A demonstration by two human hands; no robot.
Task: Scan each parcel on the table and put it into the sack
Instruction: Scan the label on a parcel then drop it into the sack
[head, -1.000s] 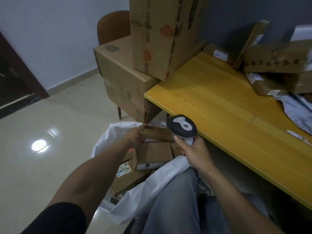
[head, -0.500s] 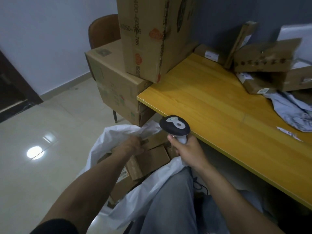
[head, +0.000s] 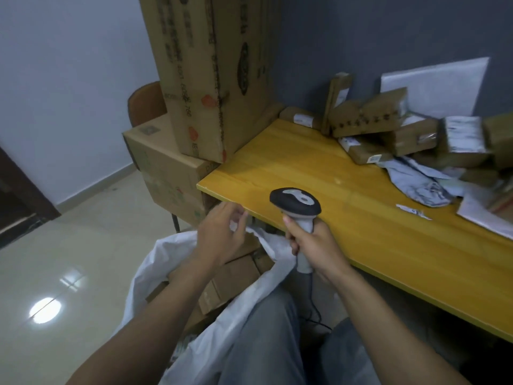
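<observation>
White sack (head: pixel 159 257) below left hand (head: pixel 222 234), fingers loose, empty; right hand (head: pixel 316 245) grips scanner (head: pixel 295 202) upright at table (head: pixel 319 162) edge.

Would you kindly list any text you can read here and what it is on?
Tall cardboard box: number beginning perhaps "400", rest blurred.
Lower cardboard box: print blurred.
Parcel labels on the table: too small to read.
Scanner: no text visible.
</observation>
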